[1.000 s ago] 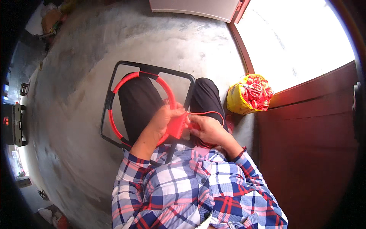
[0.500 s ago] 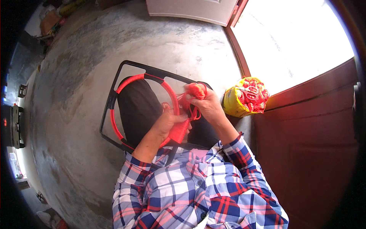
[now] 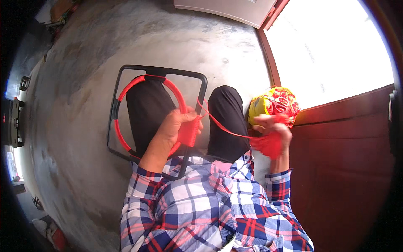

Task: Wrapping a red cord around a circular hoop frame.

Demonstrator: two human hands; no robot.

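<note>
A black rectangular frame (image 3: 168,69) with a round ring (image 3: 120,130) inside it rests over my lap. Red cord wraps much of the ring, leaving black gaps. My left hand (image 3: 171,126) is closed around the ring's right side, by a wide red toothed-edged piece (image 3: 189,132); whether this piece is cord or a tool I cannot tell. Out to the right, my right hand (image 3: 279,132), smeared by motion, grips a bundle of red cord (image 3: 266,145). One strand (image 3: 226,131) runs slack from that bundle back to the ring, over my right leg.
A yellow bag (image 3: 257,110) full of red cord stands at the right, with red-handled scissors (image 3: 282,101) on top. Beyond it are a dark red door panel (image 3: 336,168) and a bright doorway. A pale panel (image 3: 226,10) is at the top. Grey concrete floor (image 3: 75,126) spreads left.
My right hand has swung right and down with the cord bundle, drawing a strand out from the ring. The frame has shifted slightly left and turned; my left hand still grips the ring.
</note>
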